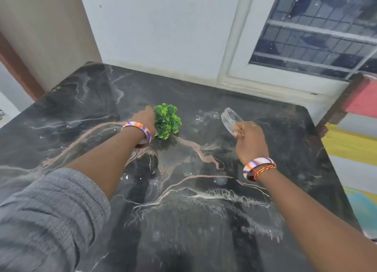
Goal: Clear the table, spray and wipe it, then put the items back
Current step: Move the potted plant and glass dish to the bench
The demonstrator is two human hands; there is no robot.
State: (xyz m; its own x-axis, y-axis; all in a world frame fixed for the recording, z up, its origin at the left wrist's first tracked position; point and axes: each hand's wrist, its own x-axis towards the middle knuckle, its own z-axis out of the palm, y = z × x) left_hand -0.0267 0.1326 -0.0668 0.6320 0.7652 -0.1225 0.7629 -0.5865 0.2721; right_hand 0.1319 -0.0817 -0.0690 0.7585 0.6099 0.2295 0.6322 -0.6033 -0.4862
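A small green artificial plant (167, 119) stands near the middle of the black marble table (81, 100). My left hand (145, 116) reaches against the plant's left side; its fingers are hidden behind the leaves, so the grip cannot be told. My right hand (250, 139) hovers over the table to the right and pinches a clear glass dish (231, 118) by its rim, with the dish tilted on edge above the surface.
The tabletop has pale veins and a wet-looking sheen. A white wall and a window frame (240, 72) run along the far edge. A colourful striped surface (355, 145) lies beyond the right edge. The floor shows past the left edge.
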